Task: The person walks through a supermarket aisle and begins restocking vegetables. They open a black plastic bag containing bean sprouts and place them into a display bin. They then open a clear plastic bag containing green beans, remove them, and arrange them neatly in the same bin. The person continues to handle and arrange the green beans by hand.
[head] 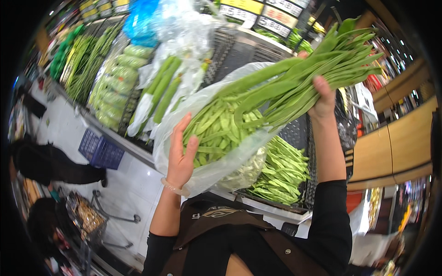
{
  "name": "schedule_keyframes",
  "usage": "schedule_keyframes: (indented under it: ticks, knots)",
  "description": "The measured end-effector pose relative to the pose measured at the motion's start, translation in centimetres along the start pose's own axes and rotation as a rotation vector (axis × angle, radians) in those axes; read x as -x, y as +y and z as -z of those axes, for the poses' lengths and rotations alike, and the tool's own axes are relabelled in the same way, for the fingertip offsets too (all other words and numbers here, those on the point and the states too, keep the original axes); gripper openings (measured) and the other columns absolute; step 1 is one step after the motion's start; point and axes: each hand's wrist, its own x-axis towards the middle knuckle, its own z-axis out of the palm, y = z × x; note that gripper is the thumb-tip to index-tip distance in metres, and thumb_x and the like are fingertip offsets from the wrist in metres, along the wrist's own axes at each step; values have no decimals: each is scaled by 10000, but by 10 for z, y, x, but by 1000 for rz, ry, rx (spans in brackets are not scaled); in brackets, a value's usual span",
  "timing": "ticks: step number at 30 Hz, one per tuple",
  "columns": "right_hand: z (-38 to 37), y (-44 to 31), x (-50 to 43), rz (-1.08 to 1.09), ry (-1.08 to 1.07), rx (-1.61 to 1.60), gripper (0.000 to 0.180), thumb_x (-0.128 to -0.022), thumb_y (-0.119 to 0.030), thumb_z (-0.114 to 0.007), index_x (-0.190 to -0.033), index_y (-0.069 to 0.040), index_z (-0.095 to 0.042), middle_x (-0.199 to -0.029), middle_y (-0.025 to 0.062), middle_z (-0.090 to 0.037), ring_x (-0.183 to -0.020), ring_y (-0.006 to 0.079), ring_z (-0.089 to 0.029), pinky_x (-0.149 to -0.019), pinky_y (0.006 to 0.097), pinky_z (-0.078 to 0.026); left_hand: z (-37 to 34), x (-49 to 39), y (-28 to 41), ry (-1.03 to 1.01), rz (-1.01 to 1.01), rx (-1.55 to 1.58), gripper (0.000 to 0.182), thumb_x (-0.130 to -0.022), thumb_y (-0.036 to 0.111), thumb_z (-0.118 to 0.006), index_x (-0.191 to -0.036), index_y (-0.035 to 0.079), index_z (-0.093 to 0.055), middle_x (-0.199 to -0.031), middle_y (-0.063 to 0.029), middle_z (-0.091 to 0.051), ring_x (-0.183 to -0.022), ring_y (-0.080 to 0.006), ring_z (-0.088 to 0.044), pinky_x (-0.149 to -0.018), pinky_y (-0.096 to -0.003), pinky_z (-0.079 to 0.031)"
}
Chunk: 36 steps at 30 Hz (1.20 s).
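A big bunch of long flat green beans [310,72] is gripped in my right hand [323,98], raised at the upper right. Its lower ends hang over an open white plastic bag [221,172] full of shorter flat green beans [221,134]. My left hand [181,151], with a pale bangle on the wrist, is at the bag's left side; its fingers are spread against the beans and the bag's rim. Whether those fingers pinch any plastic is hard to see. Below the bag, more flat beans [281,176] lie in a black crate, beside a clear bag of pale produce [245,169].
Luffa-like gourds [165,89], plastic-wrapped green vegetables [114,86] and long beans [98,58] lie along the stand to the left. Price signs [262,15] stand behind. A blue basket [100,148], a shopping cart [84,217] and people in dark clothes occupy the left aisle.
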Motion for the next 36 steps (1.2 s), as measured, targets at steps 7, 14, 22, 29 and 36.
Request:
schedule_keyframes:
  ticks: [7,14,22,29,36]
  knots:
    - [107,-169,45,240,262,252,640,-905,-300,-644,-1392,76,-466,-1273,197,-638,-1164,295,-643,-1038,432,-524,-31,7,7,-4,58,-343,496,-1055,292,-478,-1501,79,-436,-1549,-89,-467,-1445,-251,-394,-1209,-544,46]
    - [154,-172,97,-162,244,777,689,-815,-317,-757,-1355,41,-521,-1279,155,-626,-1134,253,-645,-1013,394,-538,-92,19,55,-55,-298,-222,521,-999,271,-547,-1465,56,-455,-1519,-154,-478,-1461,-321,-373,-1223,-575,-59]
    - [202,-119,101,-277,291,664,628,-788,-280,-796,-1291,18,-567,-1216,132,-656,-1078,234,-657,-961,382,-555,-233,-26,12,-651,-483,-717,629,-858,197,-712,-1450,134,-510,-1620,-135,-339,-1513,-401,-261,-1214,-648,-61]
    - [233,-209,120,-58,344,601,756,-863,-364,-685,-1455,19,-410,-1436,186,-502,-1271,284,-558,-1084,428,-489,-208,-85,-82,-185,-366,-1061,466,-883,57,-588,-1347,93,-586,-1614,-105,-354,-1515,-370,-266,-1182,-717,-69]
    - [222,-169,96,-318,335,947,698,-796,-331,-781,-1346,20,-533,-1256,132,-639,-1099,243,-651,-975,394,-540,-181,-138,-77,-17,-183,-1001,316,-809,188,-710,-1051,25,-589,-1266,-242,-520,-1211,-406,-504,-1054,-522,-376]
